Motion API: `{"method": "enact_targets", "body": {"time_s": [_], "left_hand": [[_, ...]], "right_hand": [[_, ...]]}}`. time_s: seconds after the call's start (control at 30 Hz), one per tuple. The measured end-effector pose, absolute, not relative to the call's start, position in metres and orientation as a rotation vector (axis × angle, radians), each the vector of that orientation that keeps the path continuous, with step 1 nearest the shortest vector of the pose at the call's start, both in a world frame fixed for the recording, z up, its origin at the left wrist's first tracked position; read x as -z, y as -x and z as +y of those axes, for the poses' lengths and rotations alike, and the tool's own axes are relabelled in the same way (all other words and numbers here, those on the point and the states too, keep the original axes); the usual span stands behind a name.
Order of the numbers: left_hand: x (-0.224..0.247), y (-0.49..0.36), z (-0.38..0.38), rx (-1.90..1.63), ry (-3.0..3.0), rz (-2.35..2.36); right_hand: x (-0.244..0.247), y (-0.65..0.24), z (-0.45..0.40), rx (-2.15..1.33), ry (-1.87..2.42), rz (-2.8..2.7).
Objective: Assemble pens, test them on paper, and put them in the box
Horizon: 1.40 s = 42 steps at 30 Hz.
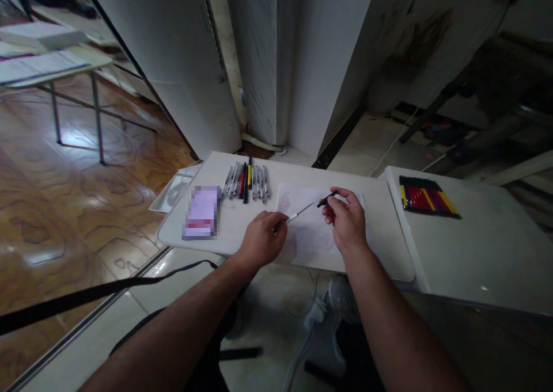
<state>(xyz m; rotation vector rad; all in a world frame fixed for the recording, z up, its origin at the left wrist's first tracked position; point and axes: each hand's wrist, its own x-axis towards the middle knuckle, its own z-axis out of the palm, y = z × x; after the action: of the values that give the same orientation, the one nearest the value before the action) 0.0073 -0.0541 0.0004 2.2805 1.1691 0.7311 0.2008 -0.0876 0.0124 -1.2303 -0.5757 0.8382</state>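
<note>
My left hand (pixel 264 235) is closed on a slim pen part (pixel 292 216), whose thin dark tip points up and to the right. To its right, my right hand (pixel 344 213) pinches a short black pen piece (pixel 327 198). A small gap separates the two pieces. Both hands are over a white sheet of paper (pixel 305 239) with red scribbles, lying on the small white table (pixel 235 231). Behind my left hand, several clear pens (pixel 260 183) lie in a row with a red pen (pixel 242 183), a black pen (pixel 246 187) and a yellow pen (pixel 249 170).
A pale purple, pixelated rectangular object (pixel 201 212) lies at the table's left end. On the adjoining white surface (pixel 484 248) at right is a row of dark-capped coloured pens (pixel 425 199). A power strip (pixel 315 313) with a cable lies below the table.
</note>
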Motion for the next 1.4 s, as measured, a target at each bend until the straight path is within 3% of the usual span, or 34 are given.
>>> {"method": "enact_targets", "body": {"time_s": [0.8,1.4], "left_hand": [[0.002,-0.008,-0.053,-0.731,-2.314,1.161],[0.002,-0.007,-0.054,-0.747,-2.305,1.148]], "right_hand": [[-0.009,-0.205,-0.084,-0.760,1.286,-0.566],[-0.013,-0.197,-0.088,-1.001,1.268,-0.639]]}}
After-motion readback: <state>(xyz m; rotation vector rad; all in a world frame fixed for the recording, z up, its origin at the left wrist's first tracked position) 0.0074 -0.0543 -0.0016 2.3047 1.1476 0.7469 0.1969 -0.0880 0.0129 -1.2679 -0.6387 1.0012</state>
